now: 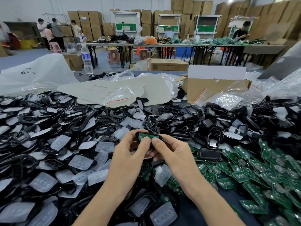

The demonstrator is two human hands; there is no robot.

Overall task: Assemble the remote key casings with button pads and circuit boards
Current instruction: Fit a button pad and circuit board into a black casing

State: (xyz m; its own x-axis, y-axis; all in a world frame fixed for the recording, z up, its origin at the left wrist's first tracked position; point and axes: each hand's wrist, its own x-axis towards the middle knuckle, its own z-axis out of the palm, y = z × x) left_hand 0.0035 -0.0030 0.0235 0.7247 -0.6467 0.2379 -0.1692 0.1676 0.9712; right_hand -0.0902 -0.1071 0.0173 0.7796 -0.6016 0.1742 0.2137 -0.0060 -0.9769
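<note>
Hands meet at frame centre: left hand (128, 154) and right hand (172, 152) both curl round a black casing (143, 132), thumbs pressing the green board (146, 136) seated in it. Clear pads (81, 162) heap at lower left, loose boards (260, 173) at lower right, more casings (162, 118) across the middle. At upper left stands a bottle (87, 60).

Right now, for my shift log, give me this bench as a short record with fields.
held item: black casing with a green circuit board in it
left hand: grips the casing, thumb on the circuit board
right hand: grips the casing, thumb on the circuit board
left of hands: translucent button pads, heaped
right of hands: loose boards, heaped
beyond hands: loose casings
far edge: water bottle, upright
</note>
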